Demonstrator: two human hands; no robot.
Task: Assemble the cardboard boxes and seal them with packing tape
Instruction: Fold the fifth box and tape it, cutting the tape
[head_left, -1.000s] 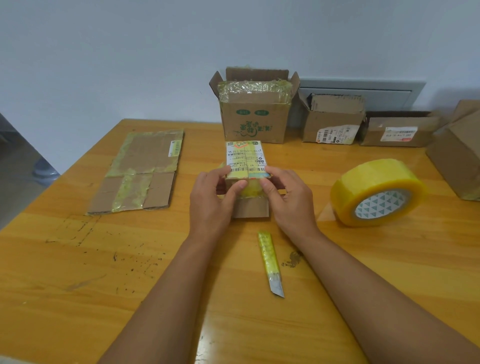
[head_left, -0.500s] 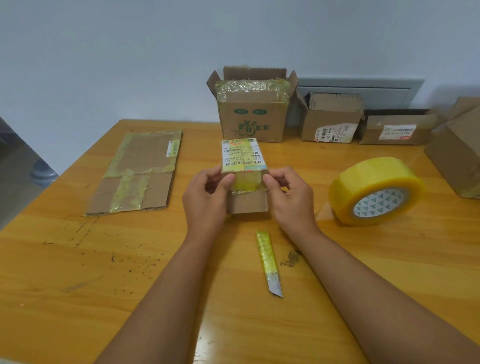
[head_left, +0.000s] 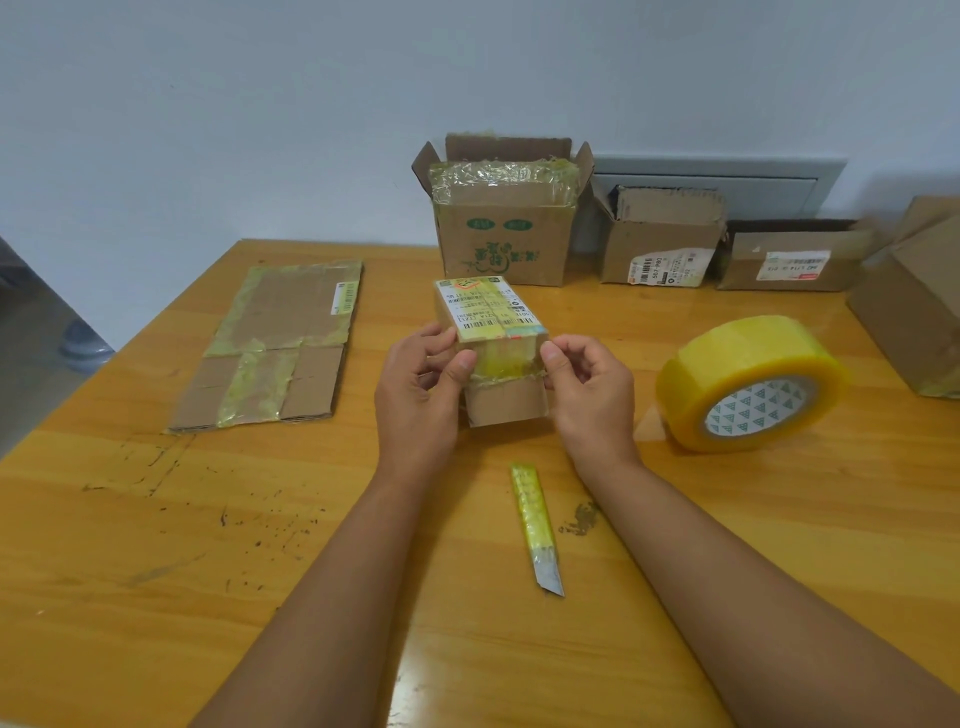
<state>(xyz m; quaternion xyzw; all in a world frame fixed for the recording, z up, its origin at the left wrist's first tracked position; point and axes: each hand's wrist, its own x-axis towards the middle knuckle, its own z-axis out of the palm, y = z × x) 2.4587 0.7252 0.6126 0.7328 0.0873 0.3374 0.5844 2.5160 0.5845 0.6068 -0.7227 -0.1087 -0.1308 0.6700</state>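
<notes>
A small cardboard box with a white shipping label and yellowish tape over its top sits mid-table, held between both hands. My left hand grips its left side, thumb on the taped front edge. My right hand grips the right side, thumb at the front corner. A big roll of yellow packing tape lies on the table to the right. In front of the box, between my forearms, rests a yellow-wrapped utility knife with its blade pointing toward me.
A flattened taped cardboard box lies at the left. Along the back wall stand an open box with green print, two smaller labelled boxes, and another box at the right edge. The wooden table shows dark marks.
The box has been lifted and tipped slightly so its taped front face shows more. Both hands have slid from the top edge to the box's sides.
</notes>
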